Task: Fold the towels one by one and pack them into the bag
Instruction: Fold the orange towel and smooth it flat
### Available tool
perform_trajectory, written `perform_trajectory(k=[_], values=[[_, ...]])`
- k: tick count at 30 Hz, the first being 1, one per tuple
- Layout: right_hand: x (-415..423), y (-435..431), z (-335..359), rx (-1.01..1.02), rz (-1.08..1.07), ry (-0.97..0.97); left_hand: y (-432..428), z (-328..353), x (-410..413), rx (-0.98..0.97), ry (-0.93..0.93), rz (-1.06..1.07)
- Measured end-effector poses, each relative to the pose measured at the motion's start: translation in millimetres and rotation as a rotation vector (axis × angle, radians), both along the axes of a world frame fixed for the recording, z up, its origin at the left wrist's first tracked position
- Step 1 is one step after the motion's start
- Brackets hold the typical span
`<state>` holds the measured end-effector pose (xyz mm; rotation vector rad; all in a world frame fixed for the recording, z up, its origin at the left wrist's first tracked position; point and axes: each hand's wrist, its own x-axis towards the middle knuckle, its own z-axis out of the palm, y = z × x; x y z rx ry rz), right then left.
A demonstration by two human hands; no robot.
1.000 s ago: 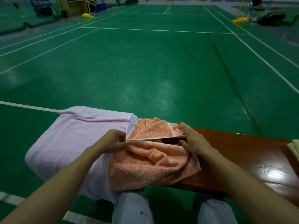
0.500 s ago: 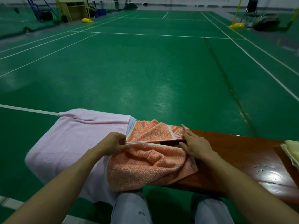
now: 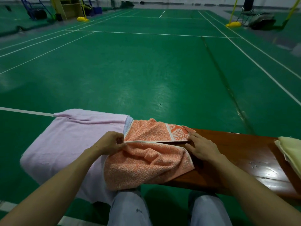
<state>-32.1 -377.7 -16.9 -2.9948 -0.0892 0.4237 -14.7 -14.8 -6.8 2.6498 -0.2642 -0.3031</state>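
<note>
green court, wooden bench: orange towel mid-fold

green sports flooring with white lines stretches ahead, and a glossy wooden bench (image 3: 236, 154) crosses the near edge of the view. the orange towel (image 3: 146, 163) lies on the bench between the two hands, its far part laid flat and its near part rumpled and hanging over the bench edge toward the knees. the left hand (image 3: 109, 144) pinches the towel's white hem between thumb and fingertips at the left end of the fold line. the right hand (image 3: 202, 148) lies flat with fingers stretched out at the right end of that line, resting on the bench and touching the towel's edge; it grasps nothing.

beneath and to the outside of the left hand spreads a pink towel (image 3: 68, 144), not yet folded, with a strip of pale blue cloth (image 3: 127, 126) showing just past the left fingers. well beyond the right hand, at the bench's far end, lies a pale yellow towel (image 3: 291, 149). no bag is in view.

the step in hand looks like the early folding of the orange towel. next, the right hand likely needs to take hold of the hem's other end so both hands can draw the loose near part taut and lay it squarely over the flat part; the creases in the hanging cloth want smoothing first.
</note>
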Motion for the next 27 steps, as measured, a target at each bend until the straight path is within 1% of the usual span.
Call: perform_trajectory(k=[5,13,21,24,27], values=[[-15,-10,4,-0.015,0.002,0.02,0,1,2,-0.036,-0.017,0.005],[-24,-19,2,-0.047,-0.017,0.05,-5,-4,3,-0.031,-0.023,0.0],[-28,-21,7,-0.037,-0.054,0.033,-2,-4,1,-0.025,-0.06,0.0],[-33,-21,6,0.024,-0.085,0.016,-1,-2,2,-0.046,-0.115,0.0],[-41,-19,4,0.14,-0.117,0.011,1,-3,2,-0.051,-0.152,0.009]])
